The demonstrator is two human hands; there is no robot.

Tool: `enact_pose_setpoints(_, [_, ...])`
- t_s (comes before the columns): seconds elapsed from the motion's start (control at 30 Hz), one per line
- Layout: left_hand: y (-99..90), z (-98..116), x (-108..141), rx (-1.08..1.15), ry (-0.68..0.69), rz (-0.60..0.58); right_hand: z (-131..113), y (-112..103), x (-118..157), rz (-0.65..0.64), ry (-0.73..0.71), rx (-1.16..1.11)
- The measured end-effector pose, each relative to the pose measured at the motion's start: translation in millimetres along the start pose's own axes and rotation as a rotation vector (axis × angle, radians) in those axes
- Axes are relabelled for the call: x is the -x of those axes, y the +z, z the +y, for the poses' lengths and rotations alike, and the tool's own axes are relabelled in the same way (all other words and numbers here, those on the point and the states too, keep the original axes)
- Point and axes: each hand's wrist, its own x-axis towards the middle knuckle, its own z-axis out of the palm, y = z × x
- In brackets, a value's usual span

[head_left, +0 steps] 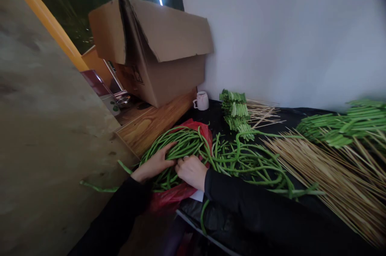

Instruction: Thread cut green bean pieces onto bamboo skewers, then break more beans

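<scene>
Long green beans (183,143) lie in a coiled heap in an open red plastic bag (206,132). My left hand (157,161) rests on the left part of the heap, its thumb and fingers apart. Close beside it, my right hand (191,171), with a ring on one finger, is closed at the near side of the heap; what its fingertips grip, if anything, is hidden. More loose long beans (256,163) spread over the black cover to the right of the bag.
Behind stand a large cardboard box (175,75) and a white mug (202,101). Skewered cut beans (237,111) lie at the back, others (346,123) at the right. Many bare wooden skewers (325,179) lie at the right. A wall (60,127) borders the left.
</scene>
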Motion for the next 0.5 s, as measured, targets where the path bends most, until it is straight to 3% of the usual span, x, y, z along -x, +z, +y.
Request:
enact_pose_setpoints(0.13, [4.0,-5,-2,-0.115,0.04,0.058,4,-8,7,0.037,-0.059,0.031])
enact_pose_setpoints(0.3, [2.0,-3,-3,-0.303,0.062,0.165,23,-33,15,0.114,-0.093,0.067])
enact_pose_setpoints(0.5, [6.7,28,38,-0.494,0.221,0.427,37,-49,14,0.136,0.016,0.07])
